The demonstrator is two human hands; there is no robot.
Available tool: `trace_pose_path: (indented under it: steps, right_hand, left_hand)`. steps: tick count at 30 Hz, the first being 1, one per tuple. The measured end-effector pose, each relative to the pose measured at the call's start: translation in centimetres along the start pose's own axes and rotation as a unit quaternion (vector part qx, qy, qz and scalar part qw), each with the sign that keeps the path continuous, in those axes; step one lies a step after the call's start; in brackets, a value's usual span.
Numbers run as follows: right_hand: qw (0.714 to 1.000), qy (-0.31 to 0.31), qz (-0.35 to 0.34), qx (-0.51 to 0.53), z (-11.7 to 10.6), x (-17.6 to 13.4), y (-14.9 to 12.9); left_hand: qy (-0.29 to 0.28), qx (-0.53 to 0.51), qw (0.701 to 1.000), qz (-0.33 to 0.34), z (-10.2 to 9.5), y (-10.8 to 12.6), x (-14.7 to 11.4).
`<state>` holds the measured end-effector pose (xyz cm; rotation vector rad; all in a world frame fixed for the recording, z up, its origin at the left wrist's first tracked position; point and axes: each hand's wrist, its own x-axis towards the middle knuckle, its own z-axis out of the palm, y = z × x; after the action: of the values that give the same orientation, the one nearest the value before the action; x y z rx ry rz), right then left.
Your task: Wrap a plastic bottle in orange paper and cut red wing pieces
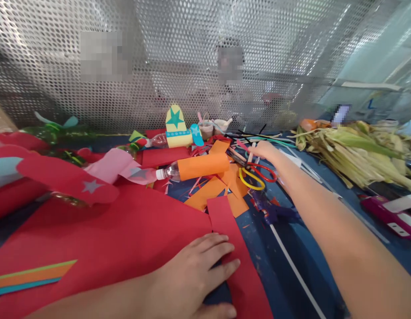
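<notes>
My left hand (207, 266) lies with fingers apart on the red paper strip (236, 248) and the edge of a large red sheet (119, 235). My right hand (263, 150) is stretched out to the cluttered middle of the table. Its fingers are drawn together beside a pale stick (252, 151); what they grip, if anything, is too small to make out. Just below it lie scissors with red and yellow handles (253, 181). A purple glue gun (275, 212) with a long white glue stick (296, 270) rests nearer to me.
An orange-wrapped bottle (203, 166) lies on orange paper scraps (207, 195). Behind it is a yellow-and-blue decorated bottle (178, 133). Decorated red pieces (68, 177) crowd the left. Dried corn husks (354, 150) and a magenta device (388, 215) are at right. A perforated metal screen (185, 57) closes the back.
</notes>
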<state>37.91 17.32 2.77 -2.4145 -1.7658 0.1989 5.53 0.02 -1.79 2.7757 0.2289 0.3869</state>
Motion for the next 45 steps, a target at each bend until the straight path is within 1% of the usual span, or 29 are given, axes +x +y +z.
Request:
trace_pose_path:
  steps: [3,6,8,9,10,11,12,13,14,15,16,17,18,19,20,21,23,24,25,26,27,30,31,32,35,37,41,43,45]
  right_hand:
    - [0.988,0.071,0.027,0.137,-1.0,-0.3,0.1]
    - [0.956,0.134,0.028,0.260,-2.6,-2.0,-0.5]
    - [0.936,0.145,0.015,0.322,-3.4,-4.4,-1.3]
    - [0.928,0.135,0.001,0.346,-3.6,-6.0,-1.8]
    - [0.924,0.115,-0.015,0.365,-3.6,-7.8,-2.2]
    - [0.917,0.073,-0.040,0.391,-3.5,-9.8,-2.6]
    - [0.886,0.000,-0.081,0.457,-3.1,-11.9,-2.9]
    - [0.854,-0.070,-0.125,0.501,-2.7,-13.9,-3.2]
    - [0.832,-0.133,-0.155,0.516,-2.1,-15.8,-3.4]
    - [0.821,-0.182,-0.178,0.512,-1.6,-17.5,-3.5]
    - [0.821,-0.223,-0.197,0.487,-1.1,-18.9,-3.7]
    - [0.824,-0.257,-0.219,0.455,-0.7,-20.0,-3.8]
    - [0.825,-0.285,-0.244,0.423,-0.4,-20.8,-3.8]
    - [0.815,-0.315,-0.261,0.409,-0.3,-21.3,-3.9]
    - [0.799,-0.346,-0.276,0.408,-0.2,-21.6,-3.9]
    - [0.775,-0.378,-0.288,0.417,-0.2,-21.6,-3.9]
    - [0.709,-0.438,-0.302,0.463,-0.3,-21.4,-3.7]
    - [0.677,-0.456,-0.305,0.490,-0.3,-21.2,-3.6]
    - [0.657,-0.458,-0.308,0.514,-0.3,-21.1,-3.5]
    - [0.654,-0.441,-0.312,0.530,-0.2,-21.1,-3.4]
    - [0.669,-0.412,-0.313,0.533,0.0,-21.2,-3.4]
    - [0.746,-0.319,-0.313,0.494,0.8,-21.8,-3.5]
    - [0.763,-0.302,-0.312,0.479,1.2,-22.0,-3.6]
    - [0.773,-0.291,-0.313,0.468,1.5,-22.3,-3.8]
    - [0.790,-0.256,-0.322,0.454,2.4,-23.0,-4.0]
    - [0.796,-0.230,-0.341,0.444,2.9,-23.2,-4.0]
    - [0.792,-0.178,-0.405,0.422,3.5,-23.4,-3.9]
    - [0.796,-0.181,-0.403,0.413,3.5,-23.5,-3.8]
    - [0.804,-0.200,-0.386,0.405,3.5,-23.5,-3.6]
  left_hand:
    - [-0.003,0.002,1.000,-0.009,0.1,0.1,0.0]
    - [0.001,0.015,1.000,-0.021,0.3,0.2,0.1]
    - [0.016,0.021,0.999,-0.027,0.4,0.2,0.0]
    - [0.029,0.022,0.999,-0.031,0.4,0.2,0.0]
    - [0.047,0.022,0.998,-0.036,0.4,0.2,0.0]
    - [0.072,0.020,0.996,-0.045,0.3,0.2,0.0]
    - [0.107,0.022,0.992,-0.056,0.1,0.3,0.0]
    - [0.150,0.031,0.986,-0.068,-0.2,0.3,0.0]
    - [0.201,0.050,0.975,-0.080,-0.5,0.4,0.1]
    - [0.250,0.079,0.961,-0.089,-0.9,0.4,0.2]
    - [0.287,0.120,0.945,-0.096,-1.3,0.4,0.2]
    - [0.306,0.161,0.933,-0.099,-1.6,0.4,0.4]
    - [0.301,0.194,0.929,-0.097,-1.8,0.3,0.5]
    - [0.284,0.215,0.930,-0.088,-1.9,0.2,0.6]
    - [0.260,0.224,0.936,-0.073,-1.9,0.0,0.7]
    - [0.235,0.220,0.945,-0.055,-1.9,-0.2,0.8]
    - [0.203,0.201,0.958,-0.024,-1.6,-0.5,0.8]
    - [0.194,0.195,0.961,-0.018,-1.5,-0.6,0.9]
    - [0.192,0.195,0.962,-0.018,-1.4,-0.6,0.9]
    - [0.195,0.200,0.960,-0.020,-1.3,-0.6,1.0]
    - [0.203,0.207,0.957,-0.024,-1.2,-0.5,1.1]
    - [0.218,0.209,0.953,-0.035,-1.1,0.2,1.5]
    - [0.216,0.206,0.954,-0.040,-1.1,0.5,1.6]
    - [0.212,0.202,0.955,-0.049,-1.0,0.9,1.7]
    - [0.195,0.175,0.962,-0.080,-0.8,1.6,1.7]
    - [0.183,0.134,0.970,-0.086,-0.5,1.8,1.6]
    - [0.158,0.079,0.983,-0.057,0.0,1.4,1.4]
    - [0.151,0.074,0.985,-0.045,0.0,1.2,1.4]
    - [0.149,0.082,0.984,-0.048,-0.1,1.1,1.4]
